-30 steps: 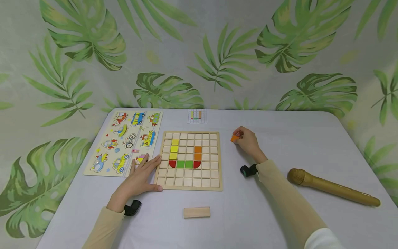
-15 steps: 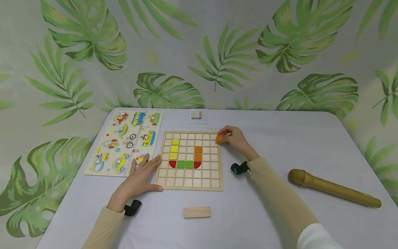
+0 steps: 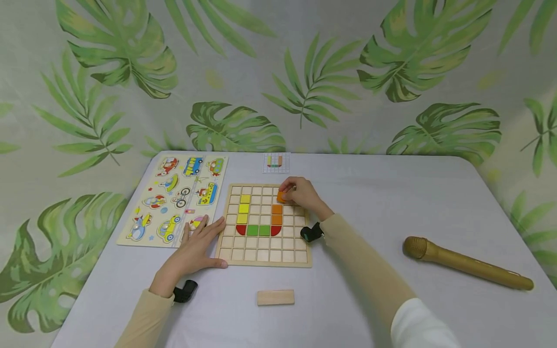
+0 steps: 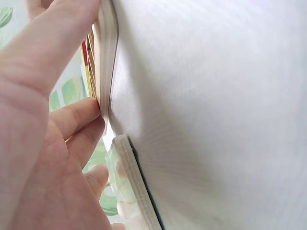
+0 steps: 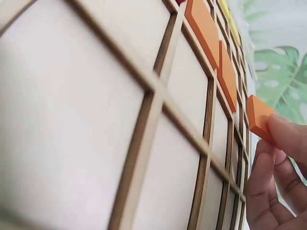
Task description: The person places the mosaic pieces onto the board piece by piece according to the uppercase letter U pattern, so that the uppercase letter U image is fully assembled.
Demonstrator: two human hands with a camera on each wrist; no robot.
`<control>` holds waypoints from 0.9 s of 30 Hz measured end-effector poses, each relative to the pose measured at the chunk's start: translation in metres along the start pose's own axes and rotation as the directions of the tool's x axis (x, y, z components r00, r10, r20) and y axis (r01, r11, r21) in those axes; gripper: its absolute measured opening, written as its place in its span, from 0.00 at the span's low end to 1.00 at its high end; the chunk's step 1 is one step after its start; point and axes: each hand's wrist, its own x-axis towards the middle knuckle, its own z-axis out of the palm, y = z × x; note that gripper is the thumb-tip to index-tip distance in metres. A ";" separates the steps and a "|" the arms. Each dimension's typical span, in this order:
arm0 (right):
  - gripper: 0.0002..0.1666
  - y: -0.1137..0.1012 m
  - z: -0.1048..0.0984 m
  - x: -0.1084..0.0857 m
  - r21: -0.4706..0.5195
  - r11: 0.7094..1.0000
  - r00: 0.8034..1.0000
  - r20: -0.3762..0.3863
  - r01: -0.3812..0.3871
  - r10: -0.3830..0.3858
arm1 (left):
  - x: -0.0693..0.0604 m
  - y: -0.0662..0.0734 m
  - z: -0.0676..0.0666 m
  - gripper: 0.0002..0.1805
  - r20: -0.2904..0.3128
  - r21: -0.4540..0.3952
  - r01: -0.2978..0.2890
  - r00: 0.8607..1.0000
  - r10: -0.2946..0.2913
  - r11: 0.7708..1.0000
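A wooden grid board [image 3: 263, 251] lies mid-table with yellow tiles [image 3: 243, 208], green tiles [image 3: 258, 230], red rounded tiles [image 3: 276, 230] and two orange tiles [image 3: 276, 214] set in a U shape. Between thumb and fingers my right hand [image 3: 303, 192] pinches another orange tile [image 5: 260, 115]. In the right wrist view that tile is tilted and just off the grid, beyond the two placed orange ones. My left hand [image 3: 194, 250] rests with spread fingers at the board's left edge, thumb at its near-left corner, other fingertips reaching over the picture puzzle [image 3: 148, 188].
Behind the board lies a small printed card [image 3: 276, 163] with a coloured U pattern. A plain wooden block [image 3: 276, 297] lies in front. To the right is a brown microphone-shaped object [image 3: 467, 263]. A leaf-patterned cloth [image 3: 313, 87] hangs at the back.
My right hand has carried the orange tile leftward from the table right of the board to above the column with the orange tiles. My left hand has stayed put.
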 end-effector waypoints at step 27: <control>0.09 0.006 -0.014 -0.017 -0.041 0.999 0.997 -0.071 0.008 -0.011 | 0.000 0.005 -0.003 0.57 0.008 0.005 0.002 1.000 -0.002 1.000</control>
